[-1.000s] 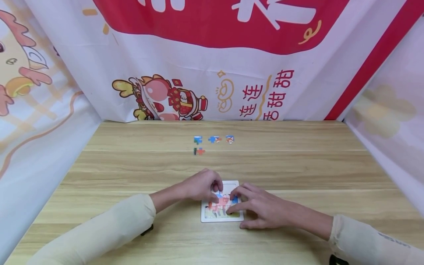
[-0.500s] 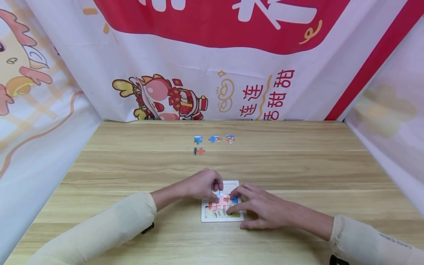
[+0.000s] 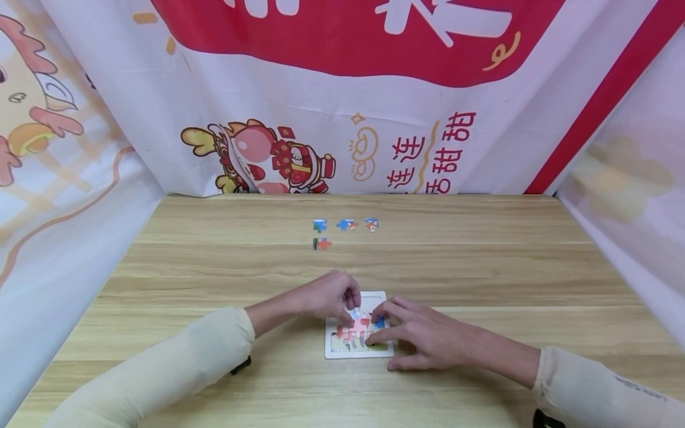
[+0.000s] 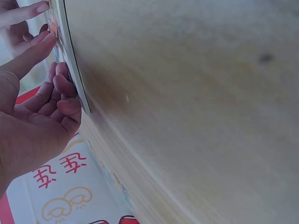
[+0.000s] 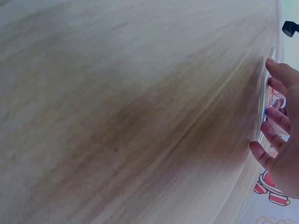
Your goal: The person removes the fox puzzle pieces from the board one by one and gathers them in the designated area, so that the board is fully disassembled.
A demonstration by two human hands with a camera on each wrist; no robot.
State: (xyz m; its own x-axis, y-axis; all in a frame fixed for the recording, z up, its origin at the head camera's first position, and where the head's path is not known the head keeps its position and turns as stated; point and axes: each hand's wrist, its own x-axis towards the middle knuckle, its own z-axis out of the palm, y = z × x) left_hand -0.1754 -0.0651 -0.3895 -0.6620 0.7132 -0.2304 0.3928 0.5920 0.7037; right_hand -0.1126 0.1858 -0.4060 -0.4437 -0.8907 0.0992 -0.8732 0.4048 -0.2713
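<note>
- Head view: the left hand (image 3: 333, 296) lies at the upper left of a white puzzle tray (image 3: 355, 355), thumb on the partly joined puzzle (image 3: 360, 324), other fingers bent; whether it pinches a piece, I cannot tell.
- The right hand (image 3: 420, 333) is spread, two fingertips touching the puzzle's right side, thumb by the tray's lower right corner.
- The tray lies flat on the wooden table (image 3: 214, 255), between the hands; loose puzzle pieces (image 3: 347, 225) lie well beyond it, near a printed cloth (image 3: 342, 95).
- Left wrist view: the left thumb touches the puzzle, apart from the curled fingers at the tray's edge.
- Right wrist view: the right fingers stand apart along the tray.
</note>
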